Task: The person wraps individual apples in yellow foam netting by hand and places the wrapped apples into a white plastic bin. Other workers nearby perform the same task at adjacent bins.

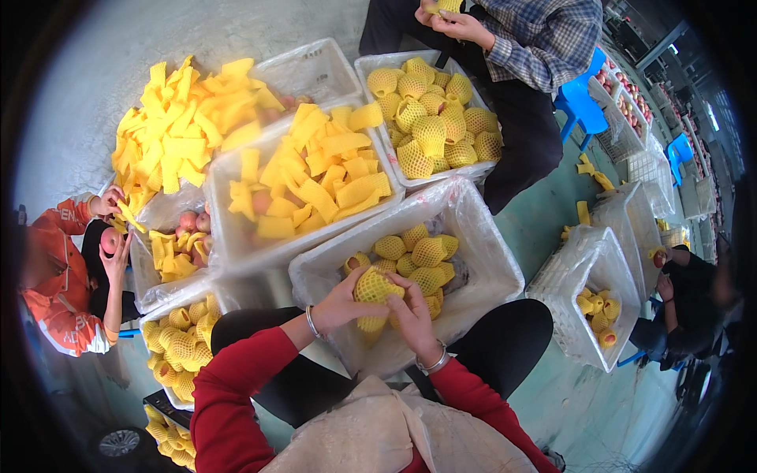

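Between my two hands is an apple in a yellow foam net sleeve (376,288), held above a plastic-lined white crate (485,248). My left hand (342,300) grips its left side, and my right hand (415,316) has thumb and fingers on its right side. Below, in the crate, lie several more apples in yellow foam nets (427,253). Beyond that crate, flat yellow foam sleeves (331,177) lie over bare apples (261,202) in another white crate (254,245).
A large heap of foam sleeves (168,127) rises at the far left. Crates of netted apples (432,118) stand ahead and at left (183,337). Co-workers sit at left (62,272), ahead (532,47) and right (692,295). Blue plastic chairs (582,106) stand at right.
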Motion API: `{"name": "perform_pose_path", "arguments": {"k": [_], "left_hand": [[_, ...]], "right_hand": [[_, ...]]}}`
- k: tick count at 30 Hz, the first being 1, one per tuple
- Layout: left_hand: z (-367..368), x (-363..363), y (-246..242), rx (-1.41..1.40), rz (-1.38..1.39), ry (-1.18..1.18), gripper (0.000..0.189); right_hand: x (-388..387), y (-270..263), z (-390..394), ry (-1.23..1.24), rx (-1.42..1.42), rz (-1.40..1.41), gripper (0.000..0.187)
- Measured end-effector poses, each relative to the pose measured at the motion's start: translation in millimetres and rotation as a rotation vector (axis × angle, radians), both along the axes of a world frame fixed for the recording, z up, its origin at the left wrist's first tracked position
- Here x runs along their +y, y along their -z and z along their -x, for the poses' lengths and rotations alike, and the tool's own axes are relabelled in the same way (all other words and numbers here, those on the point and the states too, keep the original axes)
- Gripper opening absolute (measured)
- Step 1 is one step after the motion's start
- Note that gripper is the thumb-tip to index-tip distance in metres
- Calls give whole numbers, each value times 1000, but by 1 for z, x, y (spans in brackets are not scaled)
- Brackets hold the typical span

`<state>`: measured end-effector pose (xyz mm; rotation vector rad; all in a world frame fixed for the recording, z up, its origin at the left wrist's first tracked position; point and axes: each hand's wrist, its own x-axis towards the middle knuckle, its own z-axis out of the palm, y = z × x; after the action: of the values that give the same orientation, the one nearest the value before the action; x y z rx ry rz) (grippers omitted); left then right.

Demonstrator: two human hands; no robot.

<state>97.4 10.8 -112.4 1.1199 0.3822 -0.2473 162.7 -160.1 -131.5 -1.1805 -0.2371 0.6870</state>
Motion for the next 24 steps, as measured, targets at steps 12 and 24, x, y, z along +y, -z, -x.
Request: {"name": "perform_pose_path", "arguments": {"k": [12,24], "left_hand": [[6,-7,-25,90,15,394,79],[-5,-41,-24,-19,280,-142,79]], "right_hand": [[-60,-52,-22,-398,46,-40,20],[-30,-30,-12,43,447,-193,51]]}}
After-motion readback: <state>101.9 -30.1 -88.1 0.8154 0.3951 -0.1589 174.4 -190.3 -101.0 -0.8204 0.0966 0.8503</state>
